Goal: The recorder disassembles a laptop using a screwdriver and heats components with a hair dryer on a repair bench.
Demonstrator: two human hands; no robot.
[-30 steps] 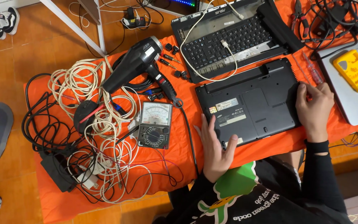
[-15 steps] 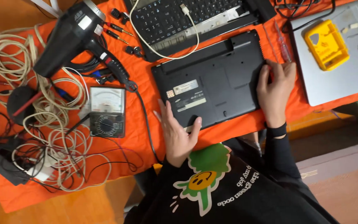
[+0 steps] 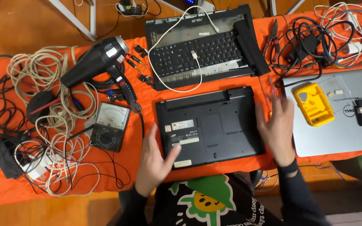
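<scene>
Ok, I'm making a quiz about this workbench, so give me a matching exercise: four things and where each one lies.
Things:
1. hair dryer
2. analog multimeter
3. yellow case
4. black laptop

Places:
A. on the silver laptop
B. between the left hand and right hand
C. beside the coiled white cables
D. just below the hair dryer's handle

Pairs: 1-C, 2-D, 3-A, 4-B

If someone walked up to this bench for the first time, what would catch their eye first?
Most striking is the bright orange cloth under everything, with the black laptop lying bottom-up in the middle. The left hand rests on its near left corner and the right hand is at its right edge. To the left lie a black hair dryer and a tangle of pale cables; behind is an opened keyboard shell.
</scene>
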